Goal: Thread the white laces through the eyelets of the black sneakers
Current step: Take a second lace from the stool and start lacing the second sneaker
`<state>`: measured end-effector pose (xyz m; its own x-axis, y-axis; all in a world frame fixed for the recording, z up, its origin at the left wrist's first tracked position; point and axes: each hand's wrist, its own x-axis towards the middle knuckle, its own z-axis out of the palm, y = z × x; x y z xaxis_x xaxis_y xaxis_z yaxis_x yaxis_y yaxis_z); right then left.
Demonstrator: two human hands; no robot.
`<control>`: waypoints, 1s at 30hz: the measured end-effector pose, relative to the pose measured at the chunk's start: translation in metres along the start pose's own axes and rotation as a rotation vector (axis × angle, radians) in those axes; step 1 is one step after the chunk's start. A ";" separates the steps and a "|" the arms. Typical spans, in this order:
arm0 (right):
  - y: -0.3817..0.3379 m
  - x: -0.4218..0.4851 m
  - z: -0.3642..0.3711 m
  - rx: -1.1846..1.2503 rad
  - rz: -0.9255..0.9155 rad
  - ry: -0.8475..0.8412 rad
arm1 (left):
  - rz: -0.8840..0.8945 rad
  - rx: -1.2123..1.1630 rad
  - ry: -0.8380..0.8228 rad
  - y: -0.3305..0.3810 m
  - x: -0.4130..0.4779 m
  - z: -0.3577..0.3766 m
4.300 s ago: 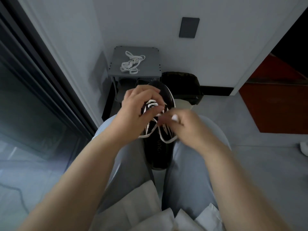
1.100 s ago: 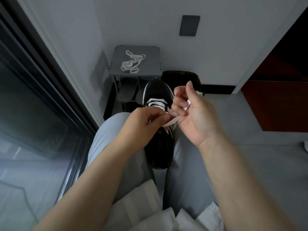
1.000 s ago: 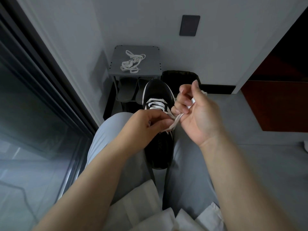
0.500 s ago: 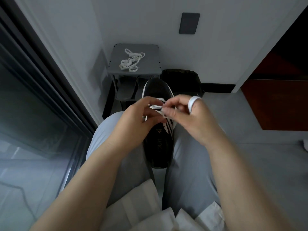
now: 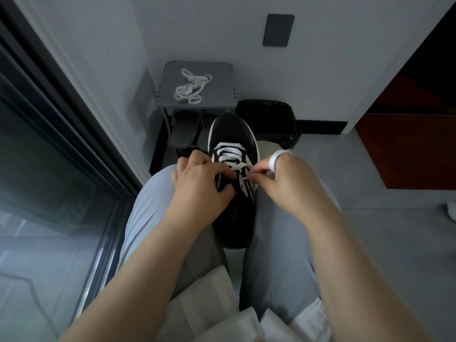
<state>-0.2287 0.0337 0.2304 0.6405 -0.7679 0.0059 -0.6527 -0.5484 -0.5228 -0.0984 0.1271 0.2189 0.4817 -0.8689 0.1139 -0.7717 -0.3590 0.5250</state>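
A black sneaker with a white sole edge [image 5: 232, 130] lies wedged between the person's thighs, toe pointing away. The left hand [image 5: 199, 186] reaches in from the lower left, its fingers curled over the shoe's left side by the tongue, gripping it. The right hand [image 5: 291, 186] pinches the end of the flat white lace [image 5: 228, 155] beside the right eyelets, with a loop wound round one raised finger. A second loose white lace [image 5: 191, 88] lies bunched on a small grey stool [image 5: 222, 77] beyond.
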 end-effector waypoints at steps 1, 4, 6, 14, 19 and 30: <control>-0.001 0.001 0.000 -0.016 -0.006 -0.007 | -0.001 0.029 -0.013 0.001 0.000 0.001; -0.001 0.001 0.000 -0.048 -0.007 -0.008 | -0.010 0.037 -0.003 0.001 0.001 0.003; -0.001 0.001 0.000 -0.058 -0.003 0.007 | -0.016 0.016 0.008 0.001 0.001 0.005; -0.008 0.006 0.009 -0.145 -0.040 0.054 | -0.003 -0.046 0.050 0.002 0.003 0.010; -0.005 0.009 0.009 0.051 -0.045 0.050 | -0.019 0.013 0.014 0.005 0.007 0.008; -0.013 -0.005 -0.003 0.014 -0.096 -0.120 | 0.005 -0.108 -0.057 -0.020 0.015 -0.030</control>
<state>-0.2249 0.0440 0.2403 0.7440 -0.6667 -0.0449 -0.5807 -0.6120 -0.5368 -0.0634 0.1316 0.2351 0.4514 -0.8895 0.0704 -0.7233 -0.3186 0.6126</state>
